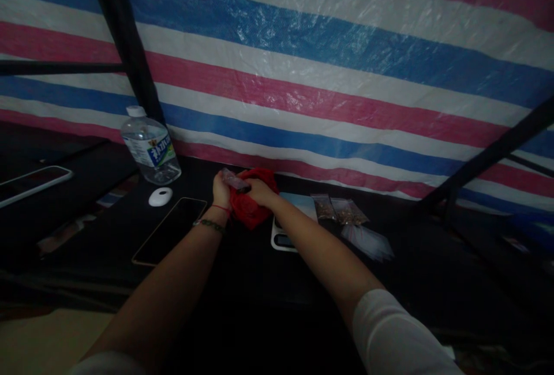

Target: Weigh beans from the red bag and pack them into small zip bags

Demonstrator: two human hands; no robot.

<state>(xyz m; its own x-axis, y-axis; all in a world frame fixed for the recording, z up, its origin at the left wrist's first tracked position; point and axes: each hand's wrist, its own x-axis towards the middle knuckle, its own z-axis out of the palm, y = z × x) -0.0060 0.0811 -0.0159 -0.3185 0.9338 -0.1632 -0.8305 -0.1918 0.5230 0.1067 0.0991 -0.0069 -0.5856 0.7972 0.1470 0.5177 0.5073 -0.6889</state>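
The readable writing is on one clear plastic bottle (151, 174) with a white cap: its label (161, 149) shows the large characters 补水, with the rest curving out of sight and the smaller print too blurred to read. The left hand (220, 191) has its grip closed around one small clear packet (232, 180), held just above one crumpled red cloth or bag (249, 210) on the black worktop (251, 282). The right hand (259, 192) meets the packet's dark end, against the red material; whether its grip is closed I cannot tell. Left of the hands lie one white rounded case (160, 197) and one dark phone (173, 228); a second phone (34, 184) lies at far left. To the right sit one scale (281, 240), its display unreadable, at least two clear bags of brown bits (350, 212), and one overlapping pile of clear bags (367, 242), too blurred to count.
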